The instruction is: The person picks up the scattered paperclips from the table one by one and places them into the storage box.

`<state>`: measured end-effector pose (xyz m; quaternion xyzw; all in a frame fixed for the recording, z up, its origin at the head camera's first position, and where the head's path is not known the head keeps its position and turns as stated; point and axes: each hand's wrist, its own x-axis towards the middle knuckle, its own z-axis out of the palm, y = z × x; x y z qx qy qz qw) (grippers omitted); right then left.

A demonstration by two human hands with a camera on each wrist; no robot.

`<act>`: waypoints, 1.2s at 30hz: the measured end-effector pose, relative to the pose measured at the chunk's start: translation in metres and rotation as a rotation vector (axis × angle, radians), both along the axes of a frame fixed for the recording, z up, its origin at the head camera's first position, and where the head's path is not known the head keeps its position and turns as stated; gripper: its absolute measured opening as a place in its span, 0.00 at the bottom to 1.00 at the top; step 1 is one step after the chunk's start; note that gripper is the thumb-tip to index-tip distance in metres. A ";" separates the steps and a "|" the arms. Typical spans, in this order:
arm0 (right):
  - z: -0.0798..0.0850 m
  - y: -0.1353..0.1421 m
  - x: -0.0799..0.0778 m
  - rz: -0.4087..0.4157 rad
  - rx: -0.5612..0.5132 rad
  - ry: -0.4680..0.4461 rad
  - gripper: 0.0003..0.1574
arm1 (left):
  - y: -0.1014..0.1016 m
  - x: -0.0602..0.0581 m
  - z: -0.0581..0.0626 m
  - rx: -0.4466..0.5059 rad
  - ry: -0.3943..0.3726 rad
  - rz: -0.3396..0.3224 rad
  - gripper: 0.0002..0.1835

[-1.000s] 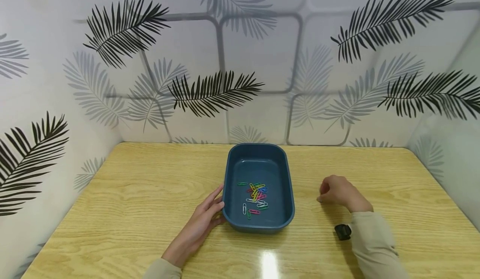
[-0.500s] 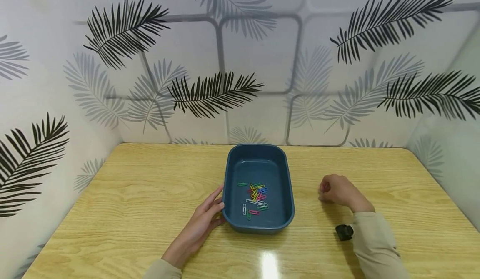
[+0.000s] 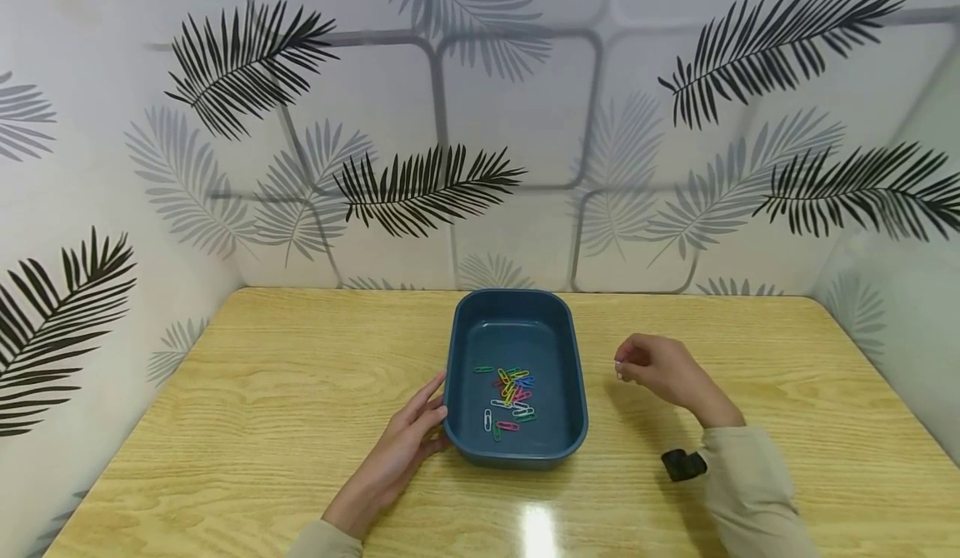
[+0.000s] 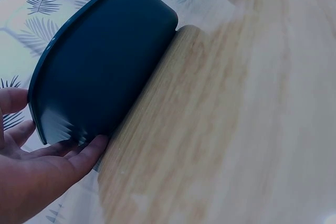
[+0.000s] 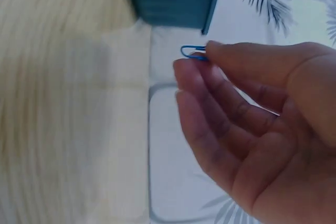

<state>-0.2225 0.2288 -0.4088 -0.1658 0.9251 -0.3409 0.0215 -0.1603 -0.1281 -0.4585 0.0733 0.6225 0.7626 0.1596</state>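
Note:
A dark blue rectangular tray (image 3: 517, 460) stands on the table, with several coloured paper clips (image 3: 509, 394) lying loose on its floor. My left hand (image 3: 401, 445) rests against the tray's left side, its extended fingers touching the wall and rim. To the right of the tray, my right hand (image 3: 667, 375) is raised above the table. Between thumb and fingertips it pinches a paper clip (image 5: 182, 51), which looks blue in the right wrist view, its rounded end sticking out toward the tray.
The wooden table (image 3: 300, 358) runs back to a wall (image 3: 517, 233) patterned with leaves. A small black device (image 3: 684, 465) is at the right wrist by the sleeve. Light reflects off the table in front of the tray.
My right hand has lifted off the table and moved left toward the tray, with a paper clip now showing at its fingertips. The left hand and tray have stayed in place.

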 end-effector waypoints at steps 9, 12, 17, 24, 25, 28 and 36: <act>0.013 -0.018 0.009 -0.039 -0.064 0.085 0.03 | -0.001 0.000 -0.002 0.000 0.003 -0.011 0.33; 0.014 -0.023 0.011 -0.030 -0.081 0.101 0.04 | -0.001 0.000 -0.003 -0.003 0.000 -0.017 0.33; 0.014 -0.033 0.013 -0.011 -0.104 0.124 0.03 | -0.001 0.000 -0.004 -0.004 -0.004 -0.013 0.33; 0.012 -0.045 0.016 0.011 -0.114 0.147 0.03 | -0.002 -0.001 -0.003 -0.009 -0.005 -0.009 0.33; 0.012 -0.046 0.016 0.011 -0.115 0.148 0.03 | -0.002 -0.001 -0.003 -0.009 -0.006 -0.008 0.33; 0.013 -0.050 0.019 0.015 -0.128 0.155 0.03 | -0.001 0.000 -0.002 -0.008 -0.002 -0.008 0.33; 0.016 -0.063 0.026 0.067 -0.191 0.136 0.03 | 0.000 0.000 -0.001 0.007 0.009 -0.001 0.33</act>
